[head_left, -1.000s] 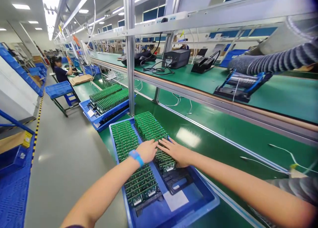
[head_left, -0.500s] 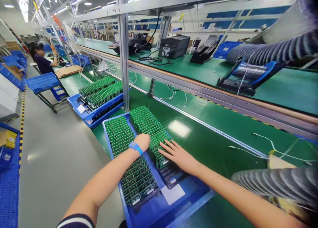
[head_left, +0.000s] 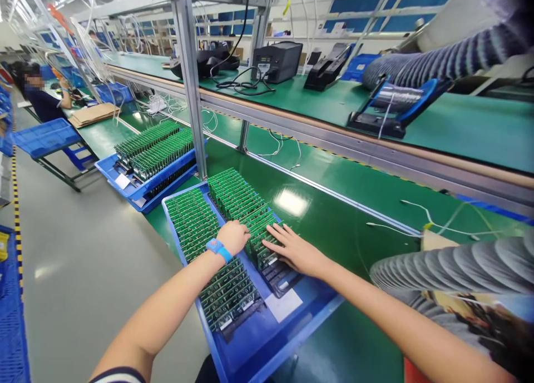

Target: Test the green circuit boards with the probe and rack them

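Note:
Green circuit boards stand upright in two long rows, the left row [head_left: 194,216] and the right row [head_left: 233,197], on dark slotted holders inside a blue tray [head_left: 292,338]. My left hand [head_left: 233,237], with a blue strap on its wrist, reaches across the left row. Its fingers curl in at the left edges of boards in the right row; the fingertips are partly hidden, and what they pinch does not show clearly. My right hand [head_left: 298,252] lies open with fingers spread over the right side and tops of boards near that row's front end.
A white paper [head_left: 284,305] lies in the tray's front. Farther left are stacked blue trays [head_left: 120,191] of boards. A metal post [head_left: 189,88] rises behind my tray. Grey ribbed hoses [head_left: 454,266] hang at right. A person [head_left: 45,97] sits at the far left.
The whole view has shifted, so the bench and trays appear farther left and slightly higher. Both hands stay at the right row; my left fingers reach out a little more over the board edges.

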